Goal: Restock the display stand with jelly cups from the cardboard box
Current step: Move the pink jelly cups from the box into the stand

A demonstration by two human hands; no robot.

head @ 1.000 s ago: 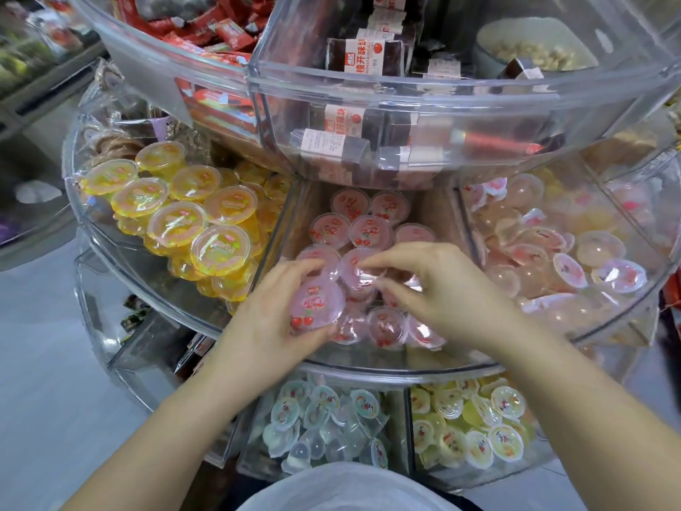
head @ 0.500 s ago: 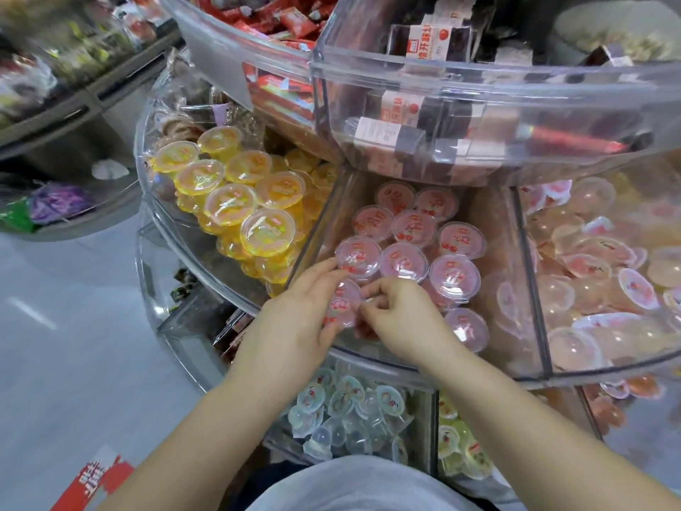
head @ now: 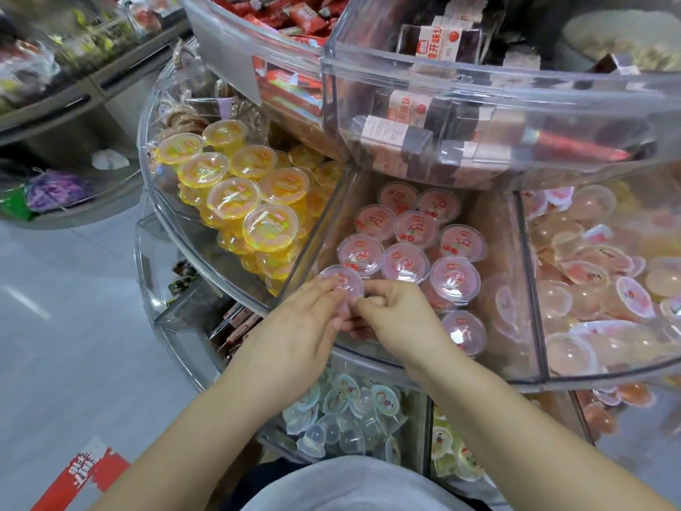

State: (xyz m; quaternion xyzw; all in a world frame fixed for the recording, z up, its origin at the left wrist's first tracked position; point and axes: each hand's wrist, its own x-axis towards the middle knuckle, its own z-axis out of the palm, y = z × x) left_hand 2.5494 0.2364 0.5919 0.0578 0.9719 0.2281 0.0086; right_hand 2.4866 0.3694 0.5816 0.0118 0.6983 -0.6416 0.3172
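A clear round display stand has wedge compartments. The middle compartment holds several pink jelly cups with cherry lids. At its front left corner, one pink jelly cup stands between my hands. My left hand grips it from the left with curled fingers. My right hand pinches its near right edge with thumb and fingertips. The lower part of that cup is hidden behind my fingers. The cardboard box is out of view.
Yellow jelly cups fill the left compartment, pale peach cups the right one. An upper tier with dark snack bars overhangs the pink cups. Small clear jellies lie in the tier below. Grey floor lies left.
The view has swung right and closer. Both hands drew back from the middle of the pink cups to the front left corner, still holding one pink cup between them.
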